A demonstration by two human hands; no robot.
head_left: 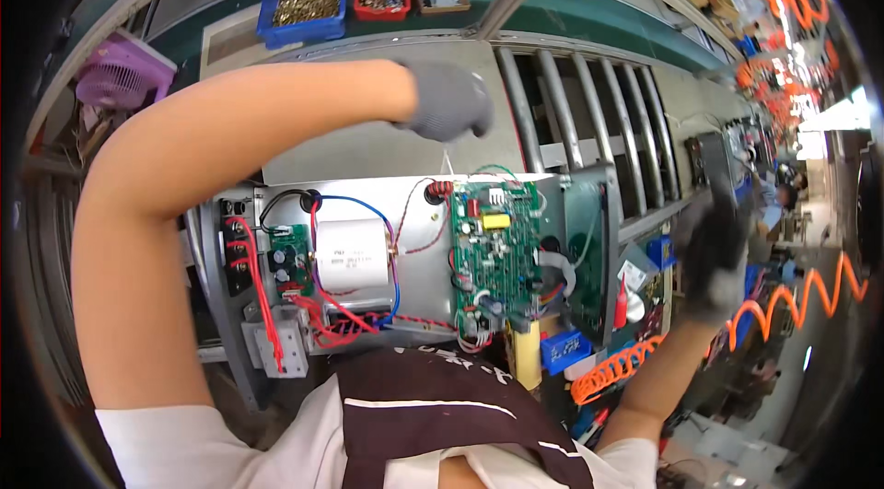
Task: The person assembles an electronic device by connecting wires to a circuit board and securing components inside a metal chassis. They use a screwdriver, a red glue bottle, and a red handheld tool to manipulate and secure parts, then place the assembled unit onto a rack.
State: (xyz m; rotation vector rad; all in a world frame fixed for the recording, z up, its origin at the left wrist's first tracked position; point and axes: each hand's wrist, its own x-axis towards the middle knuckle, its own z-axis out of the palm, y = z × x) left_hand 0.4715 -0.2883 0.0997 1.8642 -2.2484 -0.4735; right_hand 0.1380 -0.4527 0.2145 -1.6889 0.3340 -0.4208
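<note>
A dark apron (414, 383) with pale piping lay nearest the camera, at the bottom centre of the frame, close against an open metal unit (426, 277) that took up the middle. The unit's inside faced up, presumably so that its parts could be reached from above. A white cylinder (352, 252) sat left of centre and a green circuit board (497, 259) right of centre, with bare metal between them, perhaps to leave room for the wiring.

The bare left forearm (276, 116) arched across the upper left, which seemed to keep it clear of the components. The grey-gloved left hand (448, 102) hung at upper centre beyond the unit's far edge, fingers curled in a narrow shape. A thin white strand (447, 159) showed just below it; I could not tell whether the fingers pinched it.

The right hand (718, 273), at the right of the frame, was blurred and well apart from the unit; whether it gripped something dark I could not tell. An orange coiled hose (615, 374) ran near it, its coils probably meant to stretch.

At upper left, a blue bin (308, 31) and a red bin (383, 14) stood side by side, likely to keep small metal pieces sorted.
</note>
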